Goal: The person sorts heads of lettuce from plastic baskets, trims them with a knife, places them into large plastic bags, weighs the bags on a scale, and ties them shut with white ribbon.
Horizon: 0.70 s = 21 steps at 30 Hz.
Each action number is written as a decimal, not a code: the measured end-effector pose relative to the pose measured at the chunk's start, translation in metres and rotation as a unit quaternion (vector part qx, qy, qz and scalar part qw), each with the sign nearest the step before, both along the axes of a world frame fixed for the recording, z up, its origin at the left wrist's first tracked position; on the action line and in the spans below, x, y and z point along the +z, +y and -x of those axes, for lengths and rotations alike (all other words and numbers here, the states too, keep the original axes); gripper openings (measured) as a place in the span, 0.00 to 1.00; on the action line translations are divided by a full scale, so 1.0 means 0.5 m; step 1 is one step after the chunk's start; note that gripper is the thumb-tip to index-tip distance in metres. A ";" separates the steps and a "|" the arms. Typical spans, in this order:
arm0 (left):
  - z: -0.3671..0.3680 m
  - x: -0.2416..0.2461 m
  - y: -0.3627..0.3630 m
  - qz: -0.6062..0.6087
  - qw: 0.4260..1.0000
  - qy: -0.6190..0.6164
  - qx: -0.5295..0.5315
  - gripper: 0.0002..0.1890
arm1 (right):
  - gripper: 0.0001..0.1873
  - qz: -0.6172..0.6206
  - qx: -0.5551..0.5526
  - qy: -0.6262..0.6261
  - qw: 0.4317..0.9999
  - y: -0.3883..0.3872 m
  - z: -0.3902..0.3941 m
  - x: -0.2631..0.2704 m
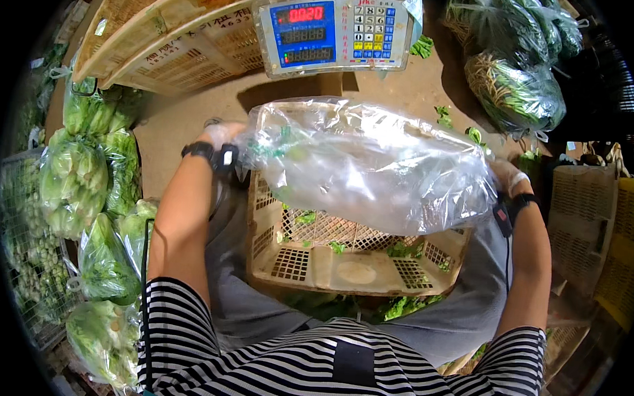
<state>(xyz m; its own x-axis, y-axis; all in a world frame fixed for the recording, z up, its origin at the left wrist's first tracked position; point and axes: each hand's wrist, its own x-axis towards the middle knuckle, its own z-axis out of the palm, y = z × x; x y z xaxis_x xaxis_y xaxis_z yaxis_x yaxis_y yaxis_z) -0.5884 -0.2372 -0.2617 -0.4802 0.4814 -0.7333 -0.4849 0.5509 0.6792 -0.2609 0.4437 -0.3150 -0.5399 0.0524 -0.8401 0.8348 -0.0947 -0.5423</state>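
Observation:
A large clear plastic bag [359,184] is stretched sideways between my two hands, above a pale plastic crate [356,272]. My left hand [227,133], in a thin whitish glove, grips the bag's left end; its fingertips are partly hidden by the film. At the opposite end my right hand [505,176] holds the bag, its fingers mostly covered. The crate stands between my knees, with lattice sides and leaf scraps [338,247] inside. Green marks show through the bag near my left hand.
Ahead stands a digital scale [336,33] with a lit display, beside stacked plastic crates [181,46]. Bagged lettuces [76,184] line the left, near a wire-mesh crate [27,250]. Bagged leafy greens [514,95] lie far right, above another crate [581,207].

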 end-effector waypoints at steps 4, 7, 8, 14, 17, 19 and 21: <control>-0.128 0.075 -0.107 -0.015 0.981 -0.140 0.133 0.23 | 0.36 0.080 0.067 0.073 0.992 -0.267 -0.024 0.238; -0.169 0.139 -0.070 0.161 0.966 0.200 -0.014 0.23 | 0.39 -0.241 0.159 0.181 0.940 -0.217 -0.157 0.205; -0.182 0.187 -0.040 0.168 0.919 0.354 -0.033 0.24 | 0.38 -0.459 0.194 0.231 0.835 -0.245 -0.138 0.243; -0.248 0.253 0.207 -0.026 0.528 0.818 -0.225 0.22 | 0.22 -0.598 0.283 0.318 0.679 -0.499 0.024 0.371; -0.274 0.180 0.195 0.137 0.779 0.436 -0.430 0.16 | 0.25 -0.327 0.539 0.020 0.776 -0.595 0.045 0.391; -0.327 0.221 0.207 0.226 0.791 0.243 -0.514 0.14 | 0.22 -0.245 0.684 0.152 0.670 -0.596 -0.013 0.337; -0.376 0.166 0.179 0.243 0.700 0.326 -0.587 0.14 | 0.22 -0.197 0.679 0.138 0.693 -0.625 -0.056 0.260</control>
<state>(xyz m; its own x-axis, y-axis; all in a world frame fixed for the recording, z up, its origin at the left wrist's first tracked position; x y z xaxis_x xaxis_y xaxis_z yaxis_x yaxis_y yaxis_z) -0.4004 -0.1477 -0.1790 -0.2708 0.5948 -0.7568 0.8222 0.5518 0.1395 -0.2331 0.1313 -0.1848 -0.4529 -0.4667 -0.7597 -0.1329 0.8779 -0.4601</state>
